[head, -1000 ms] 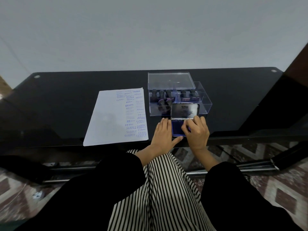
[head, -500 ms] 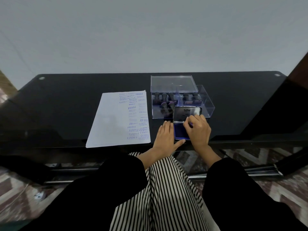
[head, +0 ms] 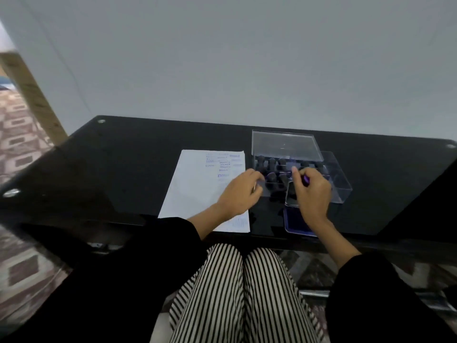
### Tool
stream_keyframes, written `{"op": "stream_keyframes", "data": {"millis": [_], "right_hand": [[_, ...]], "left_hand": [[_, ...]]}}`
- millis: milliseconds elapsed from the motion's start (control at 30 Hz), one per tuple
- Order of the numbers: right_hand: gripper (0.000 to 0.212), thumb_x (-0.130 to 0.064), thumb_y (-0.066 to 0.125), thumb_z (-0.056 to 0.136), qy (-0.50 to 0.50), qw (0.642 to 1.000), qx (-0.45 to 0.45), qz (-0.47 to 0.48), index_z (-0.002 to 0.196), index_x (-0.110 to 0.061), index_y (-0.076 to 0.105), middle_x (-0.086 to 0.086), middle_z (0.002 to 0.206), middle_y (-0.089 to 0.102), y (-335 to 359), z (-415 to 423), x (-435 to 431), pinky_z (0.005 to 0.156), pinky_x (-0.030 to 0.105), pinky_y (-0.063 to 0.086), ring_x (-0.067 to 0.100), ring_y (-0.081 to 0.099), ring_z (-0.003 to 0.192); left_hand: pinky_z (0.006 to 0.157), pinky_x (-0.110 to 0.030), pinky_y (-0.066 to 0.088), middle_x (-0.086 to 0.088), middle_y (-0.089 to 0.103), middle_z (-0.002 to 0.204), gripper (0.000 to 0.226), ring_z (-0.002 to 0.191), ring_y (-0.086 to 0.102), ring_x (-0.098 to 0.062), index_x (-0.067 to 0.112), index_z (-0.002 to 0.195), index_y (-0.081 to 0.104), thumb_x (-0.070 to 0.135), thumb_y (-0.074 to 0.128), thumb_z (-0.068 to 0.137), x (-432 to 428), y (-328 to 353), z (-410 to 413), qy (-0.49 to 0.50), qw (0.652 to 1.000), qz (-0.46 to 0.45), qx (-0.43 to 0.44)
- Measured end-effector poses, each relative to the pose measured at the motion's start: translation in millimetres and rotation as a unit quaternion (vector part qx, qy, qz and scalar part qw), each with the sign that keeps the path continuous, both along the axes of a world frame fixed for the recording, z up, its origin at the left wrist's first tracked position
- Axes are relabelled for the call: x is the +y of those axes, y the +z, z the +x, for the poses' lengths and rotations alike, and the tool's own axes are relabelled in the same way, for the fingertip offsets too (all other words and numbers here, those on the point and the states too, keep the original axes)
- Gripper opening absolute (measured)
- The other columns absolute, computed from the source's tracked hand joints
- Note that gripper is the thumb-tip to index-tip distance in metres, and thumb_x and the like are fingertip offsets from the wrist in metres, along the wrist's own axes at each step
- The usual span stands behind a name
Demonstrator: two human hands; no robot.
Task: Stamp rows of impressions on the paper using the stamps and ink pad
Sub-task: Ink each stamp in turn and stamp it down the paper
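Note:
A white paper with blue impressions along its right side lies on the black glass table. To its right stands a clear box holding several black-handled stamps. The blue ink pad lies open at the table's front edge, its lid raised toward the box. My right hand hovers over the pad's lid and the box front, fingers curled round a small stamp with a purple end. My left hand lies over the paper's right edge, fingertips at the box's left wall.
The box's clear lid leans behind the box. A pale wall rises right behind the table. My lap in striped fabric sits under the front edge. Patterned floor and a wooden frame show at the left.
Both hands left the ink pad and moved away from me toward the stamp box. My right hand carried the stamp off the pad. The camera swung left and closer.

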State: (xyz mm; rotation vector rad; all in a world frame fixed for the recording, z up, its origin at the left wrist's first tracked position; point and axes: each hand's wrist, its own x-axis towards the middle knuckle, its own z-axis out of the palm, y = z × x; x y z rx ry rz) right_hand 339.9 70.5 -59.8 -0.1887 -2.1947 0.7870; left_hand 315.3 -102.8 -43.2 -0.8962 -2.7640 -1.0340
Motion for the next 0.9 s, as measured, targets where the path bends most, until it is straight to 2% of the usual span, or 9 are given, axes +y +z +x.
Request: {"op": "stream_keyframes", "data": {"millis": [133, 267, 367, 500, 633, 767, 900], "right_hand": [[0.034, -0.032, 0.059, 0.09, 0.072, 0.997, -0.016, -0.019, 0.062, -0.013, 0.053, 0.001, 0.055, 0.049, 28, -46, -44, 0.05, 0.026, 0.031, 0.014, 0.043, 0.053], [0.04, -0.034, 0.058, 0.091, 0.141, 0.989, -0.05, -0.009, 0.06, -0.012, 0.046, 0.0, 0.051, 0.043, 40, -93, -87, 0.047, 0.021, 0.028, 0.013, 0.038, 0.05], [0.043, -0.036, 0.055, 0.092, 0.175, 0.981, -0.078, -0.009, 0.058, -0.011, 0.044, -0.001, 0.05, 0.039, 35, -125, -113, 0.049, 0.025, 0.03, 0.012, 0.036, 0.049], [0.043, -0.028, 0.044, 0.097, 0.19, 0.976, -0.108, -0.017, 0.059, -0.01, 0.044, -0.001, 0.05, 0.04, 18, -159, -136, 0.049, 0.022, 0.028, 0.01, 0.036, 0.048], [0.043, -0.026, 0.042, 0.098, 0.188, 0.972, -0.142, -0.024, 0.065, -0.002, 0.053, 0.012, 0.058, 0.051, -1, -181, -147, 0.053, 0.026, 0.037, 0.014, 0.045, 0.053], [0.043, -0.026, 0.043, 0.098, 0.192, 0.968, -0.163, -0.003, 0.067, 0.0, 0.057, 0.011, 0.061, 0.054, -14, -189, -155, 0.051, 0.015, 0.034, 0.011, 0.045, 0.051], [0.043, -0.026, 0.045, 0.098, 0.197, 0.967, -0.164, 0.015, 0.073, 0.004, 0.062, 0.018, 0.067, 0.062, -24, -192, -159, 0.054, 0.018, 0.038, 0.018, 0.051, 0.056]], "left_hand": [[0.094, -0.023, 0.04, -0.007, 0.056, 0.124, 0.028, 0.11, 0.055, -0.021, 0.006, 0.119, 0.055, 0.007, 0.039, 0.096, -47, 15, -40, 0.09, 0.996, 0.017, 0.007], [0.093, -0.03, 0.046, -0.006, 0.055, 0.123, 0.028, 0.108, 0.055, -0.02, 0.009, 0.119, 0.054, 0.009, 0.039, 0.096, -86, 22, -81, 0.152, 0.988, -0.003, 0.002], [0.097, -0.031, 0.044, -0.007, 0.053, 0.128, 0.033, 0.115, 0.053, -0.02, 0.008, 0.126, 0.052, 0.008, 0.04, 0.095, -105, 21, -108, 0.177, 0.984, -0.03, -0.005], [0.1, -0.03, 0.041, -0.007, 0.05, 0.134, 0.036, 0.122, 0.049, -0.02, 0.008, 0.131, 0.048, 0.009, 0.04, 0.096, -117, 6, -134, 0.18, 0.983, -0.035, -0.01], [0.104, -0.029, 0.036, -0.008, 0.046, 0.14, 0.039, 0.128, 0.043, -0.02, 0.008, 0.137, 0.043, 0.012, 0.038, 0.098, -121, -21, -151, 0.164, 0.985, -0.055, -0.02], [0.115, -0.026, 0.02, -0.006, 0.032, 0.152, 0.044, 0.143, 0.025, -0.019, 0.009, 0.143, 0.034, 0.018, 0.036, 0.1, -118, -48, -154, 0.153, 0.983, -0.105, 0.006], [0.118, -0.036, 0.012, -0.004, 0.017, 0.157, 0.049, 0.147, 0.009, -0.021, 0.013, 0.148, 0.022, 0.027, 0.03, 0.102, -115, -65, -155, 0.151, 0.976, -0.16, -0.007]]}}
